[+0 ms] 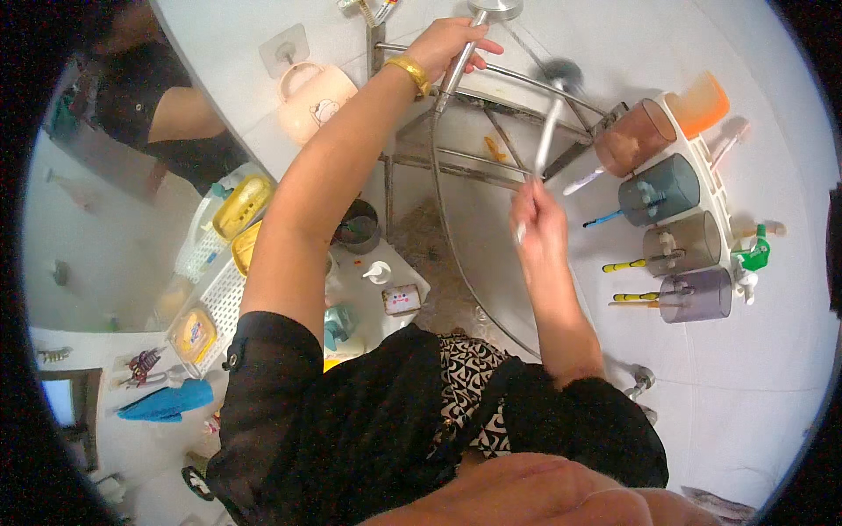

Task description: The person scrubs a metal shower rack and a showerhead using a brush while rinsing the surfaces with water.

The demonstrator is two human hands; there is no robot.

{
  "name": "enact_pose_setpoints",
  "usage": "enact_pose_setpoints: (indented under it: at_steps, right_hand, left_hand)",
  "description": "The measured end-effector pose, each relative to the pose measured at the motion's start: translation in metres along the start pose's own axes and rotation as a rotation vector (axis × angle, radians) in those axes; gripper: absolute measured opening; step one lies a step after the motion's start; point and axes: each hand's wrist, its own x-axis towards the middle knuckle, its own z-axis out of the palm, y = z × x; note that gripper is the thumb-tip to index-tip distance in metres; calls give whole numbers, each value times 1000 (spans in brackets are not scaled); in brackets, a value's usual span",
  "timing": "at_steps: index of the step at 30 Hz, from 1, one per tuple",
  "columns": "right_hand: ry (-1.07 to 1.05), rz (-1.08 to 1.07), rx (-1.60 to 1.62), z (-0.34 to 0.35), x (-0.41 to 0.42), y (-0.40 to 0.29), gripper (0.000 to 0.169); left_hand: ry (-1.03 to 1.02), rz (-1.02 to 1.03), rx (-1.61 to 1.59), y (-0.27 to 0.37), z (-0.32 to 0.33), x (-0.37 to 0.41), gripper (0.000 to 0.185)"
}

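Note:
My left hand (454, 49), with a gold bracelet at its wrist, grips the silver handle of a handheld shower head (457, 75). The head itself is cut off at the top edge. From the handle's lower end a metal hose (442, 197) curves down past my right forearm. My right hand (541, 214) holds a long white-handled brush (548, 131), blurred, its dark round head pointing up. That head overlaps a metal rack (513, 121) with stained bars; whether it touches cannot be told. A small orange scrap (495, 149) lies among the bars.
Tinted cups (660, 181) with toothbrushes hang from a white wall holder (720, 197) on the right. A peach basin (312, 98) hangs at left. Beneath my left arm, a white surface (368, 263) carries a pump bottle (377, 272) and a decorated tin (402, 300). A mirror (131, 250) stands far left.

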Motion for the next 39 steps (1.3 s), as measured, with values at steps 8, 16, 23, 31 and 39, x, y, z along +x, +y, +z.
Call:
enact_pose_setpoints:
  at_steps: [8, 16, 23, 31, 39]
  right_hand:
    - [-47, 53, -28, 32, 76, -18, 13]
    - [78, 35, -85, 11, 10, -21, 11]
    - [82, -64, -41, 5, -43, -11, 8]
    - [14, 81, -133, 49, 121, -25, 15]
    - [105, 5, -285, -16, 38, -36, 16]
  left_hand:
    - [0, -1, 83, -3, -2, 9, 36]
    - [68, 18, -191, -7, 0, 4, 34]
    - [94, 11, -123, -1, 12, 2, 35]
    - [167, -1, -186, -3, 9, 6, 31]
    - [196, 69, 74, -15, 8, 13, 35]
